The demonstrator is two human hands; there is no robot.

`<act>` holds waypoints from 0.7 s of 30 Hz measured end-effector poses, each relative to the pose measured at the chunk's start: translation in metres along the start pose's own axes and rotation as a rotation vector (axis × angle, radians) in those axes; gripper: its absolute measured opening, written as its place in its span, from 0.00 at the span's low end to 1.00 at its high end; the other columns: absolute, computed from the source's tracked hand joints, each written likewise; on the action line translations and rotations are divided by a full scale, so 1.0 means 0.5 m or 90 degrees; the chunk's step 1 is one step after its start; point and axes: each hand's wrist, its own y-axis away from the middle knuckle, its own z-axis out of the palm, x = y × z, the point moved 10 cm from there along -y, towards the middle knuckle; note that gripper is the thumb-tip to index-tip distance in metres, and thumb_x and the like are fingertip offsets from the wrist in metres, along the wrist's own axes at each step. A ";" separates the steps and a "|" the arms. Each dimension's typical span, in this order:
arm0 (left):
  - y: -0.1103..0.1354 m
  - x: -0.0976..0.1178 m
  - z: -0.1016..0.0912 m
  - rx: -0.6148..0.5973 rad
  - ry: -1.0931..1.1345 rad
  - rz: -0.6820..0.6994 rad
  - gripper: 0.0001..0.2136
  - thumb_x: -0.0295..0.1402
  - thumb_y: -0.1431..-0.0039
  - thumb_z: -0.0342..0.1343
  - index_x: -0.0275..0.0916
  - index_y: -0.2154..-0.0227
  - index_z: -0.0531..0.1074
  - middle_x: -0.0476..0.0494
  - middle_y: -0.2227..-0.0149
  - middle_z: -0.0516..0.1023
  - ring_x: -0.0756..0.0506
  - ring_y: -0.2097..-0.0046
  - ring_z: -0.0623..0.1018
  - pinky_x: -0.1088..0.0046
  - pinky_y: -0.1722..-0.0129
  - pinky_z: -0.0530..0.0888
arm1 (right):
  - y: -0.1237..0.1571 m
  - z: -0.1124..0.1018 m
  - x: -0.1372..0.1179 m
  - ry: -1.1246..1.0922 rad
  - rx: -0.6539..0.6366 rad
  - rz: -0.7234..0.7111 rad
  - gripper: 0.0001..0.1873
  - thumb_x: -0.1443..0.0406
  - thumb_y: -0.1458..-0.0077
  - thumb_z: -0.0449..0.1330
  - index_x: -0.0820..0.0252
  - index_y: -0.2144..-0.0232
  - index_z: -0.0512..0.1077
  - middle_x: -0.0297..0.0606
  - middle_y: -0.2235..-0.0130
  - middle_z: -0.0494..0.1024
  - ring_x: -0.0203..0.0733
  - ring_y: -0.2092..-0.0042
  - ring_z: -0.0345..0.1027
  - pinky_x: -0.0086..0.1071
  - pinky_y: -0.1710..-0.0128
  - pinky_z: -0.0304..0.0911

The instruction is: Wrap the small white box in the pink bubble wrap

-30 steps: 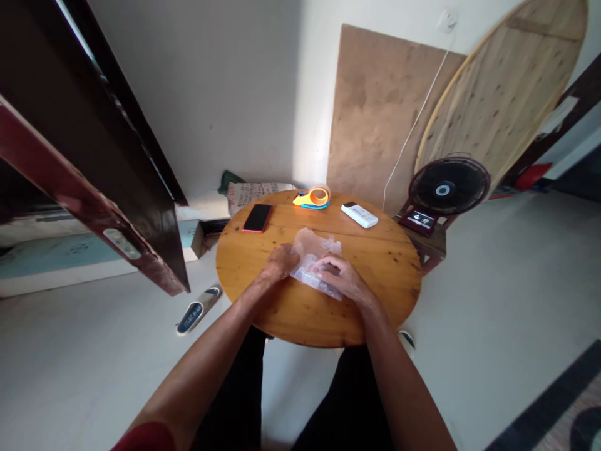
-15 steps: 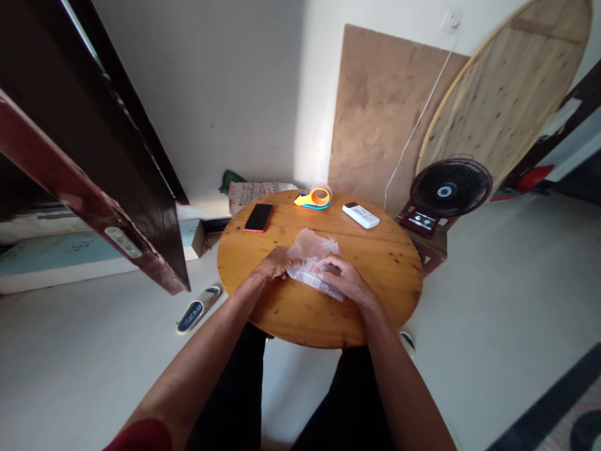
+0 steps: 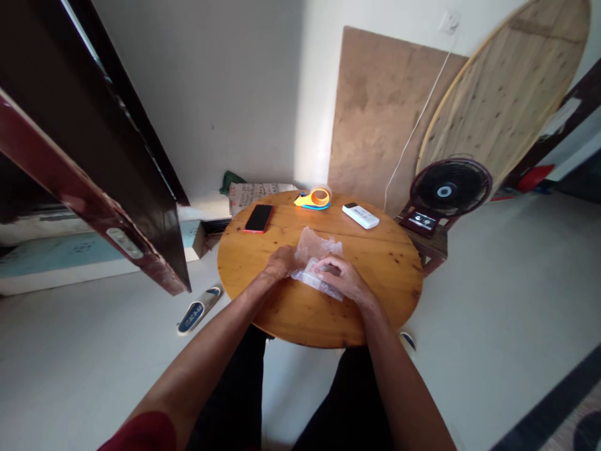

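In the head view, a pale wall (image 3: 225,94) stands behind, with a brown board (image 3: 370,119) and a large oval wooden panel (image 3: 507,94) leaning at the right. A dark door (image 3: 136,181) is at the left. A black fan (image 3: 451,188) is placed on a low stool (image 3: 429,247), just beside the round wooden tabletop (image 3: 382,263).

On the near half of this tabletop lies a sheet of clear plastic wrap (image 3: 310,241), between the two hands. The left hand (image 3: 282,260) is at its left edge, and the fingers are closed upon this edge. The right hand (image 3: 345,275) rests over its right part with bent fingers; I cannot tell whether they grasp it or only press. Between the hands, a small whitish thing (image 3: 310,266) with reddish marks is on the wrap or within it.

Farther back are a red-edged phone (image 3: 258,218), an orange tape dispenser (image 3: 306,200) and a white device (image 3: 360,215), well apart from one another.
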 end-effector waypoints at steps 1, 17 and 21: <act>0.001 0.006 -0.002 0.006 -0.001 0.005 0.07 0.34 0.56 0.60 0.35 0.73 0.74 0.46 0.78 0.71 0.48 0.72 0.72 0.76 0.73 0.61 | 0.000 0.000 0.000 -0.001 -0.002 0.002 0.08 0.62 0.47 0.60 0.56 0.64 0.75 0.36 0.60 0.78 0.42 0.56 0.70 0.35 0.54 0.63; 0.010 0.032 -0.003 0.015 0.170 0.009 0.07 0.30 0.49 0.52 0.34 0.78 0.69 0.52 0.83 0.65 0.54 0.80 0.65 0.78 0.79 0.59 | 0.002 -0.001 -0.001 0.023 0.001 0.018 0.08 0.61 0.47 0.60 0.55 0.64 0.75 0.35 0.60 0.79 0.42 0.57 0.71 0.34 0.55 0.63; 0.013 0.023 0.011 -0.043 0.254 0.017 0.10 0.36 0.47 0.54 0.36 0.78 0.67 0.53 0.85 0.65 0.54 0.83 0.64 0.79 0.82 0.60 | 0.001 -0.002 -0.001 0.025 0.004 0.015 0.07 0.62 0.47 0.60 0.55 0.64 0.76 0.34 0.60 0.79 0.42 0.58 0.71 0.34 0.56 0.63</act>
